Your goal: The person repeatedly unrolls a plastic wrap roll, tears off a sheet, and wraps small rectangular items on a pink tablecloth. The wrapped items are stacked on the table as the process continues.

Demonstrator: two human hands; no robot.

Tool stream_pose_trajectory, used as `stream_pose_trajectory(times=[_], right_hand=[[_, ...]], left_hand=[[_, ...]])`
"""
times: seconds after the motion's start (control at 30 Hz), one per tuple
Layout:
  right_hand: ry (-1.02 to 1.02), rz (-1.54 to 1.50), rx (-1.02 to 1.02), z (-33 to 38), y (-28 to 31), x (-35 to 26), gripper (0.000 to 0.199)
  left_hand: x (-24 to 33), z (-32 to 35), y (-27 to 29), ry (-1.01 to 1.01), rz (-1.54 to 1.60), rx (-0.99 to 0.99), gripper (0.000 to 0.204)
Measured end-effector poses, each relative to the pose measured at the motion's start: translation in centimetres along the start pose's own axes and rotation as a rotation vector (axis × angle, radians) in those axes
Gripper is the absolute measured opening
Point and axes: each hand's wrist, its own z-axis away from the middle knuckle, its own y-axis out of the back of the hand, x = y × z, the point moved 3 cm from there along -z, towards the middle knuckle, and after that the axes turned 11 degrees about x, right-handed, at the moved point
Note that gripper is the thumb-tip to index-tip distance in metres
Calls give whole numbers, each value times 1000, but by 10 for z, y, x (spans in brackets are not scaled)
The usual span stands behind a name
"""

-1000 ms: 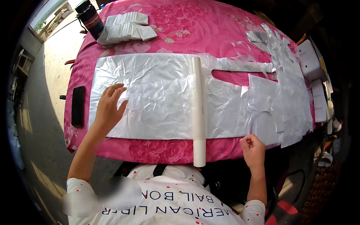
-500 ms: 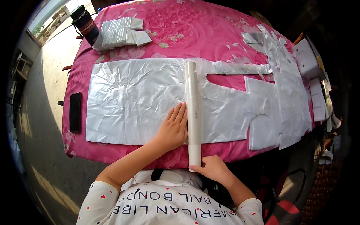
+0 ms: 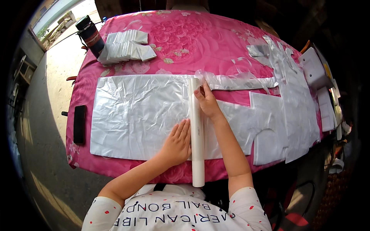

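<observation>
- One white tube (image 3: 197,134) lies across the middle of the counter (image 3: 200,42), its length running from the far side toward the person; its near end sticks out past the counter's near edge.
- The tube rests on one large silvery sheet (image 3: 138,115) spread flat over the pink flowered cloth (image 3: 185,38).
- The left hand (image 3: 178,143) lies palm down on the sheet, just left of the tube, fingers straight and held close together, their sides touching the tube; it grips nothing.
- The right hand (image 3: 208,103) sits at the tube's far end on its right side, fingers bent; fingertips press at the tube and at the edge of a thin clear film (image 3: 235,81) that trails off to the right. Whether the fingers pinch the film or only press on it cannot be told.
- To the right of the tube, more silvery sheet with cut-out shapes (image 3: 266,131) lies on the counter, reaching toward the right edge.
- Farther right, a heap of silvery and clear offcuts (image 3: 293,88) runs along the counter; their number cannot be counted.
- At the far left of the counter lies one pile of folded silvery pieces (image 3: 125,46); the count within the pile cannot be told.
- Just beside that pile, at the counter's corner, stands one dark bottle (image 3: 89,34).
- One flat black block (image 3: 79,124) lies at the counter's left edge, well apart from the hands.
- At the right rim, white boards (image 3: 316,71) are stacked beside the counter.
</observation>
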Motion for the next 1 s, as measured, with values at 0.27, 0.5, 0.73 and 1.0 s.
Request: stream_pose_trajectory(times=[0.27,0.5,0.73,1.0], right_hand=[[106,-593,379,-56,105,-23,78],[-132,-981,822,-81,265,-41,49],[32,-994,723,-87,238,-133,43],[104,-655,-52,-40,-63,-222,36]], left_hand=[[0,2,0,18,-9,-27,60],[0,2,0,11,-3,-11,60],[-2,4,1,16,33,-8,59],[-2,5,-5,4,51,34,59]])
